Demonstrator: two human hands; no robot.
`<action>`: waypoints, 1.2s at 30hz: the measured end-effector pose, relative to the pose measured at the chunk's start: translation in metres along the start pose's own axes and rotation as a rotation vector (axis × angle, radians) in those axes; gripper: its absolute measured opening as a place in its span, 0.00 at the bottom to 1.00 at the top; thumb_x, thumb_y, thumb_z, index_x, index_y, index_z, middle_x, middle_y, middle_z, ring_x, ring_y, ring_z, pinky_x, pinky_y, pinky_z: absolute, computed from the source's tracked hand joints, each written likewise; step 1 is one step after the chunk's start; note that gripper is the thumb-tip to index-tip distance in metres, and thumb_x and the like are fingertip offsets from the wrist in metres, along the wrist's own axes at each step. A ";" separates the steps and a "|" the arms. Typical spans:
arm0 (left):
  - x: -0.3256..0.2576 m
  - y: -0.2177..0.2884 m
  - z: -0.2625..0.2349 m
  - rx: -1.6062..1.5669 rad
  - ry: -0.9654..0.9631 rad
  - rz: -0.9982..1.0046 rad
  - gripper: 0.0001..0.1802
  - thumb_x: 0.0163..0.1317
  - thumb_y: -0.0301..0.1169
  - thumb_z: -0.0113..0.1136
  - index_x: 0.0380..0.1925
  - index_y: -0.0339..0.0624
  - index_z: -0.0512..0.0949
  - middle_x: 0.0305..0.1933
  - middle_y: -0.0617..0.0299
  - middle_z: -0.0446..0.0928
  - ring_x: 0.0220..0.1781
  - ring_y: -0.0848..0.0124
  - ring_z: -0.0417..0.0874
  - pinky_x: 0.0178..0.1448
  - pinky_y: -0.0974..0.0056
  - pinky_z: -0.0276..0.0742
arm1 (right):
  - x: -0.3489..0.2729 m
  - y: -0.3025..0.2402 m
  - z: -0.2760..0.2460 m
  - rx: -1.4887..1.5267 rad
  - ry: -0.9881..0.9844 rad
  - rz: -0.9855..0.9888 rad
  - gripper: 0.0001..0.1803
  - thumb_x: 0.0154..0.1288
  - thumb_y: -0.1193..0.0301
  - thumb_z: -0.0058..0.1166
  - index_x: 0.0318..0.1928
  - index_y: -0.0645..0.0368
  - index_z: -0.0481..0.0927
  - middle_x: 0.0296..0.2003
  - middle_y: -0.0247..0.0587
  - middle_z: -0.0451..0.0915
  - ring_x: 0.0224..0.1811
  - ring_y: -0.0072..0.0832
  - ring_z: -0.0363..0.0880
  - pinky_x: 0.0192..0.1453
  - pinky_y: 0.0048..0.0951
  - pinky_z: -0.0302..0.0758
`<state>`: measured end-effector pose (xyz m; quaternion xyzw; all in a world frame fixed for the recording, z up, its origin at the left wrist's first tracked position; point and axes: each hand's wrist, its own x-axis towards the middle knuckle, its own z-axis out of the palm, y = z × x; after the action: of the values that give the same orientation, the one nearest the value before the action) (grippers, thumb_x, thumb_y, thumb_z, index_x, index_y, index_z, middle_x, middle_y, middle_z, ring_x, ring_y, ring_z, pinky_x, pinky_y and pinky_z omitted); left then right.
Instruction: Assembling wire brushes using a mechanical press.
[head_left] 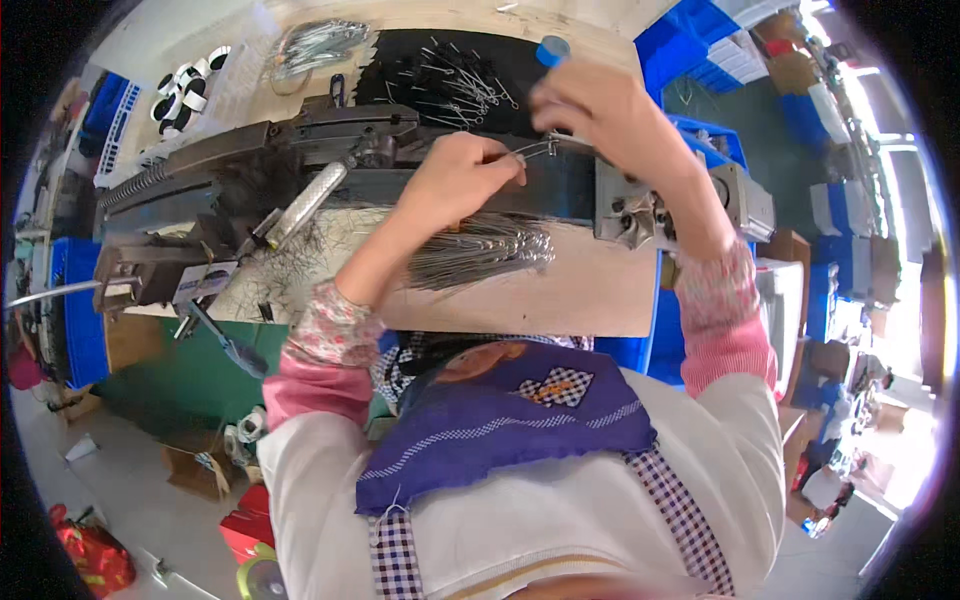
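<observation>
My left hand (pixel 462 182) is closed in a pinch over the middle of the metal bench machine. A thin metal wire (pixel 534 151) sticks out from its fingertips to the right, toward a small metal fitting (pixel 554 146). My right hand (pixel 598 108) is raised just above that fitting, its curled fingers smeared by motion, so I cannot make out whether it holds anything. Below my left hand, on the wooden table, lies a bundle of straight thin wires (pixel 475 255). Beyond both hands, short metal pins with looped ends (pixel 468 88) are scattered on a black cloth (pixel 395 55).
The long machine (pixel 330 135) spans the table, with a silver-wrapped lever (pixel 308 203) at its left. A blue-capped container (pixel 552 50) stands at the back. White-and-black rolls (pixel 185 95) and a bag of metal parts (pixel 318 48) lie back left. Blue bins (pixel 690 45) border the right.
</observation>
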<state>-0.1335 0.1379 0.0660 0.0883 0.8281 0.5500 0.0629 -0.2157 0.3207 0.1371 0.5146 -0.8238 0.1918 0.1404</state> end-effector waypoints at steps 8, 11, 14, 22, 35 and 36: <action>-0.031 0.031 -0.034 1.076 0.363 0.514 0.11 0.45 0.26 0.61 0.32 0.48 0.82 0.29 0.64 0.76 0.32 0.64 0.82 0.31 0.61 0.78 | -0.003 -0.024 0.028 0.150 0.126 -0.145 0.08 0.54 0.73 0.58 0.36 0.58 0.79 0.31 0.42 0.78 0.37 0.39 0.79 0.41 0.37 0.77; -0.043 0.019 -0.045 0.823 0.716 0.679 0.18 0.49 0.19 0.58 0.41 0.48 0.82 0.38 0.65 0.78 0.34 0.71 0.81 0.33 0.70 0.78 | 0.012 -0.028 0.033 0.334 0.156 -0.103 0.08 0.56 0.72 0.58 0.37 0.59 0.80 0.31 0.43 0.80 0.36 0.41 0.79 0.42 0.36 0.77; -0.093 0.015 -0.004 0.009 0.767 0.128 0.10 0.68 0.30 0.52 0.43 0.39 0.81 0.31 0.61 0.79 0.19 0.75 0.77 0.23 0.71 0.72 | 0.023 -0.024 0.061 0.378 0.155 -0.082 0.10 0.58 0.68 0.59 0.36 0.61 0.81 0.32 0.46 0.80 0.37 0.44 0.80 0.42 0.38 0.77; -0.085 0.022 -0.046 -2.009 -0.202 -0.009 0.30 0.72 0.50 0.38 0.43 0.28 0.74 0.20 0.60 0.72 0.10 0.78 0.63 0.14 0.71 0.57 | 0.025 -0.027 0.068 0.290 0.073 0.000 0.10 0.56 0.70 0.60 0.34 0.63 0.79 0.29 0.45 0.79 0.34 0.44 0.79 0.40 0.36 0.76; -0.160 -0.108 -0.061 -0.626 0.869 -0.459 0.34 0.69 0.58 0.40 0.25 0.39 0.80 0.16 0.67 0.72 0.13 0.80 0.67 0.16 0.73 0.56 | -0.029 -0.078 0.085 0.036 -0.101 -0.222 0.14 0.50 0.76 0.54 0.40 0.57 0.77 0.45 0.42 0.72 0.42 0.35 0.79 0.39 0.31 0.81; -0.167 -0.104 -0.073 -0.570 0.967 -0.364 0.34 0.69 0.57 0.40 0.27 0.37 0.80 0.16 0.66 0.72 0.12 0.80 0.64 0.16 0.73 0.54 | -0.028 -0.069 0.098 0.091 -0.067 -0.208 0.11 0.50 0.76 0.53 0.37 0.58 0.75 0.42 0.41 0.72 0.41 0.34 0.79 0.37 0.31 0.81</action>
<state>0.0066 -0.0032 -0.0009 -0.3366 0.5840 0.7090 -0.2072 -0.1444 0.2708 0.0502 0.6092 -0.7608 0.1959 0.1085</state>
